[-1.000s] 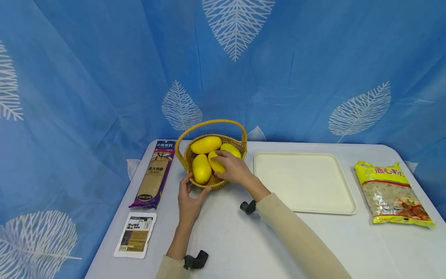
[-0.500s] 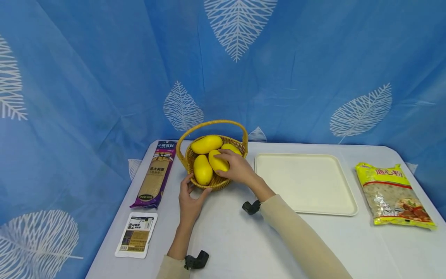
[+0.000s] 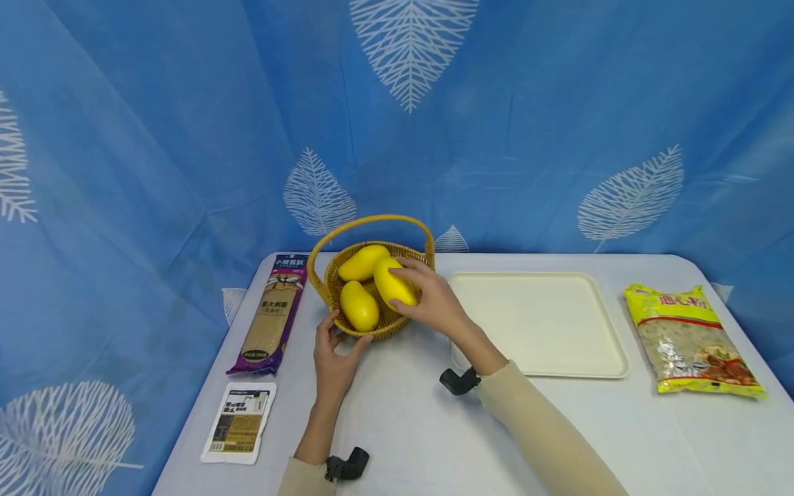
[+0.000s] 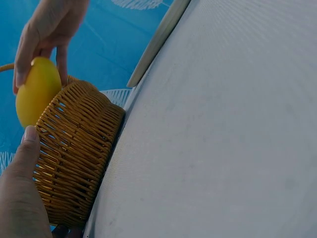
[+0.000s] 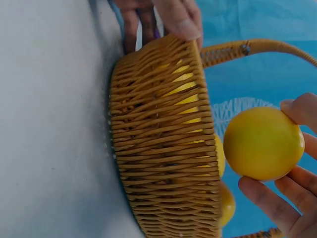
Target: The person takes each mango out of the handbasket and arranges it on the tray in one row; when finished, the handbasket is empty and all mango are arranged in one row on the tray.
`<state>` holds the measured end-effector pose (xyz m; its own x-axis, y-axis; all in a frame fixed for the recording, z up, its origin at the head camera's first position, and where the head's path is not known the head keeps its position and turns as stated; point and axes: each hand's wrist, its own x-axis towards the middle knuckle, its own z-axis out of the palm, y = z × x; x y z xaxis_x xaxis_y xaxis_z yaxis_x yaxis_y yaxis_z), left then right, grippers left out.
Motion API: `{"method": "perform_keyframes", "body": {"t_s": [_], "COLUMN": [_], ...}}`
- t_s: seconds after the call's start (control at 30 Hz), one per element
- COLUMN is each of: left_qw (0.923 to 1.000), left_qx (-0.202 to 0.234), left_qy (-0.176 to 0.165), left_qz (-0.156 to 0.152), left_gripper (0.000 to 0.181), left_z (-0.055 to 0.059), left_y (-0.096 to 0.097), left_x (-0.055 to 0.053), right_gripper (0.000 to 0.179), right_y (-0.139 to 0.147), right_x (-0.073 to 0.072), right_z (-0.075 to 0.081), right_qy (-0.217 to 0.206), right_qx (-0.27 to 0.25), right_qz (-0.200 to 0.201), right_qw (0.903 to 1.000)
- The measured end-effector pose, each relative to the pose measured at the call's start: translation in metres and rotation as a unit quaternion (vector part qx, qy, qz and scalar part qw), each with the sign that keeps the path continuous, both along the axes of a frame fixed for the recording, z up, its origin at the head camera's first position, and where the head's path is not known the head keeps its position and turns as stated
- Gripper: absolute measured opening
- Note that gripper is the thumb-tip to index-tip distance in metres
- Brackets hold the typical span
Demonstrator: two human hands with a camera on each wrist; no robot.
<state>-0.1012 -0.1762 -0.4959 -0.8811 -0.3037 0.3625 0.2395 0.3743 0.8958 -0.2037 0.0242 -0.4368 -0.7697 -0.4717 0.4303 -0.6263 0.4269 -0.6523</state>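
A yellow mango (image 3: 393,281) is pinched in my right hand (image 3: 437,300), raised over the wicker basket (image 3: 389,329). In the right wrist view, this mango (image 5: 263,144) hangs just beyond the basket's rim, with thumb and fingers spread round it. My left hand (image 3: 335,362) grips the near left side of the basket; its thumb (image 4: 27,148) lies at the rim in the left wrist view. Inside the basket rest an upper mango (image 3: 363,262) and a lower mango (image 3: 360,306). My right hand covers the basket's right part.
Right of the basket lies a cream tray (image 3: 536,324), with a yellow-ended food bag (image 3: 695,341) farther right. On the left are a purple pasta packet (image 3: 269,315) and a small white-edged pouch (image 3: 239,423). The basket's tall handle (image 3: 372,218) arches over its far side.
My right hand has lifted the mango up from among the others, moving slightly right. The mango at the basket's right is now hidden. My left hand keeps its hold on the basket.
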Motion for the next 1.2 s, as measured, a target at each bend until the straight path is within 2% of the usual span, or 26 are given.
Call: {"method": "perform_keyframes", "body": {"t_s": [0.23, 0.43, 0.6, 0.73, 1.0, 1.2], "left_qw": [1.0000, 0.9999, 1.0000, 1.0000, 0.9999, 0.9999], "left_qx": [0.006, 0.007, -0.001, 0.001, 0.006, 0.008], "left_qy": [-0.005, -0.009, -0.006, -0.003, -0.012, -0.013], "left_qz": [-0.006, -0.003, 0.000, 0.000, -0.002, -0.005], "left_gripper": [0.075, 0.074, 0.073, 0.073, 0.074, 0.074], "left_z": [-0.001, -0.001, -0.002, -0.001, -0.003, -0.002], "left_y": [-0.001, 0.000, 0.000, 0.000, -0.002, -0.001], "left_x": [0.001, 0.001, 0.001, 0.001, 0.000, 0.000], "right_gripper": [0.052, 0.055, 0.056, 0.056, 0.054, 0.054], "right_y": [0.020, 0.042, 0.061, 0.076, 0.096, 0.102], "right_x": [0.019, 0.031, 0.034, 0.031, 0.025, 0.025], "right_z": [0.001, 0.000, -0.007, -0.018, -0.045, -0.055], "right_qy": [-0.009, 0.001, 0.009, 0.000, -0.055, -0.071], "right_qx": [-0.073, -0.103, -0.121, -0.123, -0.095, -0.074], "right_qz": [-0.017, -0.054, -0.083, -0.110, -0.176, -0.212], "right_qw": [0.9972, 0.9932, 0.9891, 0.9863, 0.9783, 0.9719]}}
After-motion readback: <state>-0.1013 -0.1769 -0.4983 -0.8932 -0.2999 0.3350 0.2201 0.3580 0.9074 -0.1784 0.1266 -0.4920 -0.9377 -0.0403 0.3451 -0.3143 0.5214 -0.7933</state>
